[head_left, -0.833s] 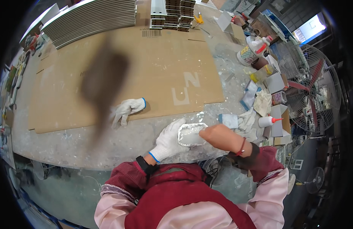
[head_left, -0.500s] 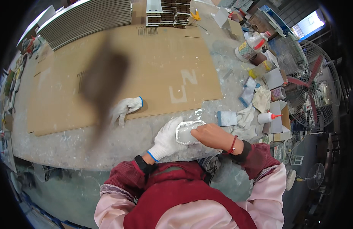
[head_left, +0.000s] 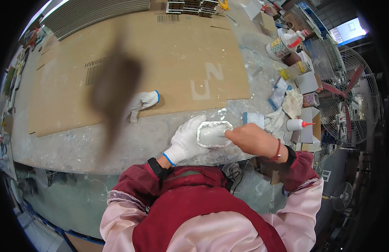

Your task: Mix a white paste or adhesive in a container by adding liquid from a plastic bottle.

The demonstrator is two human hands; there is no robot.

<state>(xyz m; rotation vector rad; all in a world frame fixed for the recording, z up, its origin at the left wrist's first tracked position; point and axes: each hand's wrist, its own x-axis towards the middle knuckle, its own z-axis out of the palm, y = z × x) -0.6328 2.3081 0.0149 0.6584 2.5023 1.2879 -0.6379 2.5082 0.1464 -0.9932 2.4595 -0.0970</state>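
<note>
My left hand (head_left: 184, 138), in a white knit glove with a blue cuff edge, is wrapped round the left side of a small white tub (head_left: 214, 145). The tub has a rough, crusted rim and whitish contents. Bare and closed, my right hand (head_left: 254, 139) is at the tub's right edge, fingertips pinched together over the rim. A thin tip seems to show at those fingers, but what they hold is mostly hidden. Beyond the left hand, a loose white glove (head_left: 145, 101) lies partly on the cardboard sheet (head_left: 161, 71).
A blue-and-white block (head_left: 253, 119), a white rag (head_left: 273, 120) and a white bottle with a red nozzle (head_left: 294, 124) lie to the right. Farther off are a large jug (head_left: 279, 47) and a caged fan (head_left: 346, 94). A dark blur covers part of the left.
My right hand has shifted rightward, from inside the tub to its right edge. The tub, still in my left hand, sits slightly higher and farther right in view. The whole view has shifted a little.
</note>
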